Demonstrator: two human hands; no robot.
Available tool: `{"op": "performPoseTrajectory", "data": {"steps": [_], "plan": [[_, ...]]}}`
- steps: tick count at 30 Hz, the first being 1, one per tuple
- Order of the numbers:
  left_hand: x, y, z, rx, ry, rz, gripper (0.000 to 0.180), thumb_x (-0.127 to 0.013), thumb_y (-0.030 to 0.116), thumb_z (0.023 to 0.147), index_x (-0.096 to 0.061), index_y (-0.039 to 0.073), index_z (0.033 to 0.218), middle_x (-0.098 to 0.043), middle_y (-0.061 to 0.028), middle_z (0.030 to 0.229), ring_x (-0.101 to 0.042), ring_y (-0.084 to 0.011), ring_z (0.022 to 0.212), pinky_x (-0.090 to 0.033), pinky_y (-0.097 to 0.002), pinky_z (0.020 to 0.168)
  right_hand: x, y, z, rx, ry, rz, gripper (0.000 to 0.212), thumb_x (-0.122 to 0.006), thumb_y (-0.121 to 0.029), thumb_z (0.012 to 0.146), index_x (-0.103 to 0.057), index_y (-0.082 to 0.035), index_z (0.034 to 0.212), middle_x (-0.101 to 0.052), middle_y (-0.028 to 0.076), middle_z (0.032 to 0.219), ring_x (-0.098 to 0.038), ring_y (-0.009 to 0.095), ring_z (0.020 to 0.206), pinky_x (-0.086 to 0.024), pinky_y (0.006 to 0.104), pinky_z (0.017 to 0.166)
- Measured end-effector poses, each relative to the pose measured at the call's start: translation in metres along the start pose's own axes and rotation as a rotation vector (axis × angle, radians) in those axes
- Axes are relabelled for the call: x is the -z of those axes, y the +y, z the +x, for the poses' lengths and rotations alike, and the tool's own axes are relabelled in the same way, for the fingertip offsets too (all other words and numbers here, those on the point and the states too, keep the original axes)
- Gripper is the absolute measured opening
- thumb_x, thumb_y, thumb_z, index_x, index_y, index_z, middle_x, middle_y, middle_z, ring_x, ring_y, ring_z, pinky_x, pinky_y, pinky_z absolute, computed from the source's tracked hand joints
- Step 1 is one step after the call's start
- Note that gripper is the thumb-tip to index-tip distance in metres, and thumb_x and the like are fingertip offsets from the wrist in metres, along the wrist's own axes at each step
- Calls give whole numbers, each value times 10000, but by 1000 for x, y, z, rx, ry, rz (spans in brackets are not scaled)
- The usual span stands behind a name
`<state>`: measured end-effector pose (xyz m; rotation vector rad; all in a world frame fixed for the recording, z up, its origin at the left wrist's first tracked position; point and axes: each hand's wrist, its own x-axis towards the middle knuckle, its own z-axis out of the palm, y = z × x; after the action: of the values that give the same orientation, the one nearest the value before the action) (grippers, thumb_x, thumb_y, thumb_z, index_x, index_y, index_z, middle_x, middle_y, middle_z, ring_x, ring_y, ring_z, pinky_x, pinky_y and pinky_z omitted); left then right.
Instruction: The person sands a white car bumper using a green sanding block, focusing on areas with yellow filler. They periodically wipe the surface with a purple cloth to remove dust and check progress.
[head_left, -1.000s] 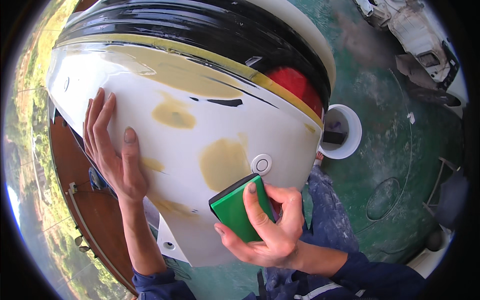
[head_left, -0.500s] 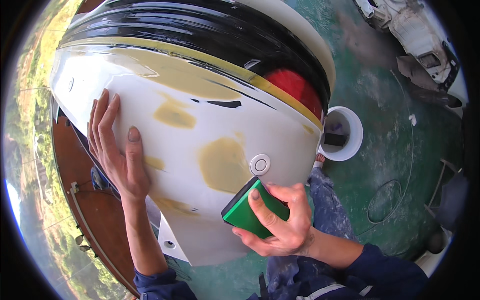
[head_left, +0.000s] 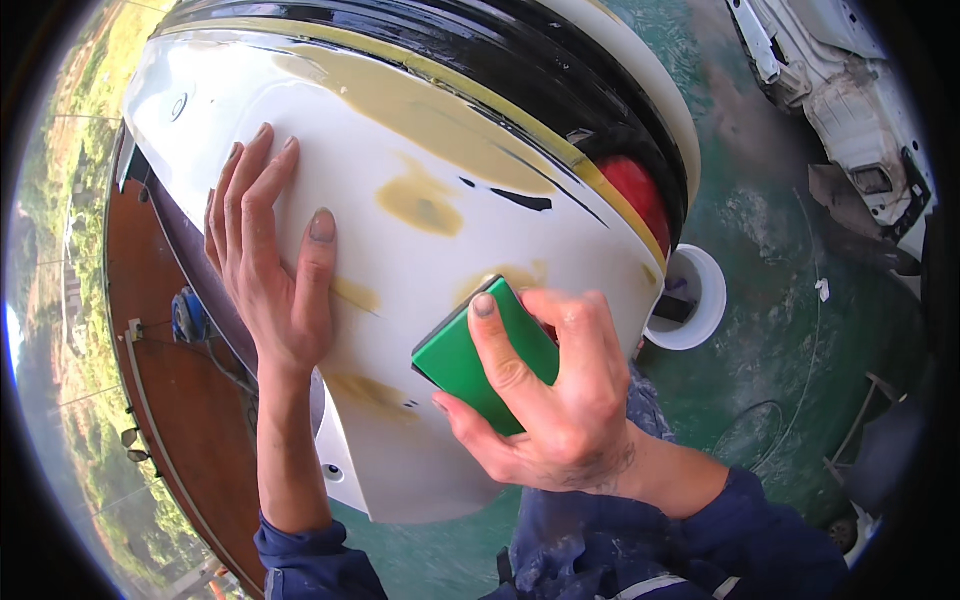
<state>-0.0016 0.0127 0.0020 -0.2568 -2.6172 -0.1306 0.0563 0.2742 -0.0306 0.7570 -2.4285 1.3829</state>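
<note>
A white car bumper [head_left: 350, 175] with tan filler patches [head_left: 440, 115] lies before me, bordered by a black ribbed trim piece [head_left: 450, 45] and a red lens [head_left: 637, 195]. My left hand [head_left: 270, 270] rests on the white paint, fingers stretched out and thumb apart. In my right hand [head_left: 565, 400] is a green sanding block [head_left: 452, 365] with a dark lower layer, gripped between thumb and fingers. The block sits over a tan patch near the bumper's middle and covers most of it; its contact face is hidden.
A white bucket [head_left: 713, 310] with a dark block in it stands on the green floor [head_left: 740, 380] beyond the bumper's right end. White car body parts [head_left: 865, 110] lie at the far right. Loose wire trails over the floor. A blue device [head_left: 186, 315] sits on brown ground at left.
My right hand has moved the sanding block up and left across the bumper, from the tan patch's lower edge onto it. The round disc is now covered. The whole view has shifted somewhat.
</note>
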Motion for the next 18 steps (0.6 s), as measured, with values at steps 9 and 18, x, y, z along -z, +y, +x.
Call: {"op": "performPoseTrajectory", "data": {"steps": [9, 18], "plan": [[0, 5, 3, 22, 9, -2, 543, -597, 399, 1013, -673, 77, 1443, -592, -162, 1595, -464, -385, 1542, -252, -510, 1298, -3, -3, -1, 36, 37, -98, 757, -931, -214, 727, -701, 42, 1401, -616, 274, 1180, -585, 341, 865, -523, 420, 698], [2, 7, -3, 61, -4, -28, 547, -618, 370, 976, -679, 98, 1447, -584, -130, 1613, -452, -374, 1554, -223, -510, 1308, 2, -2, -19, 39, -10, -117, 821, -933, -192, 682, -684, 46, 1428, -596, 273, 1186, -576, 361, 964, -523, 441, 772]]}}
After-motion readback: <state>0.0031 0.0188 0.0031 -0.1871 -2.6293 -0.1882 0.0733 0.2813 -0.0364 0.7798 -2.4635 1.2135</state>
